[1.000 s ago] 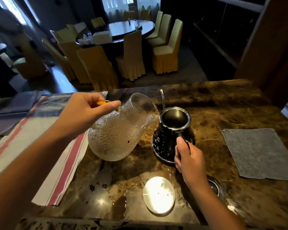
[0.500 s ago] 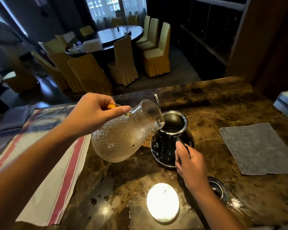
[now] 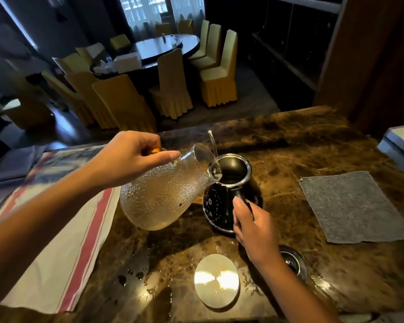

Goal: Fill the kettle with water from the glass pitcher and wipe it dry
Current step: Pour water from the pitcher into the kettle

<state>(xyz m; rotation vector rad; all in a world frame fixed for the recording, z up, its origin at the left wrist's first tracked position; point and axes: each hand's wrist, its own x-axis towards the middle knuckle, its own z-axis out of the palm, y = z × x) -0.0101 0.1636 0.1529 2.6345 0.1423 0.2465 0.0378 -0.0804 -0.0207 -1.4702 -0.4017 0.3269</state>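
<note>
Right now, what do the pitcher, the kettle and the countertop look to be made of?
Pitcher: clear glass with a pebbled, hammered texture; you can see through it. Kettle: seemingly metal with a glossy dark finish, a bright rim and water droplets on its side. Countertop: polished brown stone, probably marble, judging by its veining and reflections.

Left hand: forearm reaching in from lower left, fingers curled in a grip, thumb extended along top. Right hand: forearm entering from bottom right, fingers wrapped closed, thumb pointing forward.
</note>
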